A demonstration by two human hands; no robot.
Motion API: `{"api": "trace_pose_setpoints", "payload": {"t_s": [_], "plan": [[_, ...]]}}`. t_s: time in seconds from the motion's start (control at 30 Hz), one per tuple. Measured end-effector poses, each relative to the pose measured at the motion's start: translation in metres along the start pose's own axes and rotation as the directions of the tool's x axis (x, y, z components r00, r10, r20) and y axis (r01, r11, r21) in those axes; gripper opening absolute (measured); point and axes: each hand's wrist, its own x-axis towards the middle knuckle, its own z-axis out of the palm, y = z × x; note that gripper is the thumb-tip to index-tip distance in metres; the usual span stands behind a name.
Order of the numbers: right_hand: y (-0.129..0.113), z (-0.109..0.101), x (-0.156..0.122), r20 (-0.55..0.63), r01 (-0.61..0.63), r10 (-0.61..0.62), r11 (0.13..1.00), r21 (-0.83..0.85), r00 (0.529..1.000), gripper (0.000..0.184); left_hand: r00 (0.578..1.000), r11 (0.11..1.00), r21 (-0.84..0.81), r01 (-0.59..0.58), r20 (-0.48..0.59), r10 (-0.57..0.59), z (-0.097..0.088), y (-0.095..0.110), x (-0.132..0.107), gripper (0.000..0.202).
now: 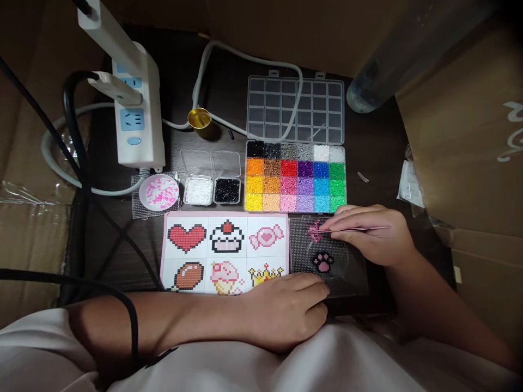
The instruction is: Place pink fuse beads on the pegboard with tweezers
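My right hand is closed in a pinch on thin pink tweezers. Their tip meets a partly outlined pink bead shape on the clear pegboard. Below that shape, a finished-looking paw print of black and pink beads lies on the same board. My left hand rests at the board's lower left corner, over the bottom of the pattern sheet. Its fingers are curled, and whatever is under them is hidden. The sheet shows a heart, cupcake, candy, ice cream and crown.
A bead box with many colours stands behind the board, its lid open. Left of it are small cases of white beads and black beads, a dish, a gold cup and a power strip with cables.
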Motion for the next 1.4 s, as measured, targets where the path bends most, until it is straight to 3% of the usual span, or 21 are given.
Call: {"api": "trace_pose_setpoints", "payload": {"t_s": [0.67,0.93,1.4], "plan": [[-0.0023,0.0059,0.0001,0.002,-0.013,0.013,0.999,-0.037,1.000,0.024,1.000,1.000,-0.004,-0.004,-0.024,0.004,0.0010,0.0002,0.0007,0.024],[-0.0035,0.0047,0.0008,0.024,-0.051,0.052,0.999,-0.014,0.998,0.015,1.000,1.000,-0.001,-0.002,-0.001,0.002,-0.0007,-0.0001,0.0014,0.024],[-0.0040,0.0055,0.0014,0.019,-0.005,0.005,1.000,-0.028,1.000,0.022,1.000,1.000,-0.006,-0.006,-0.030,0.006,0.0009,-0.0002,0.0013,0.025]]}}
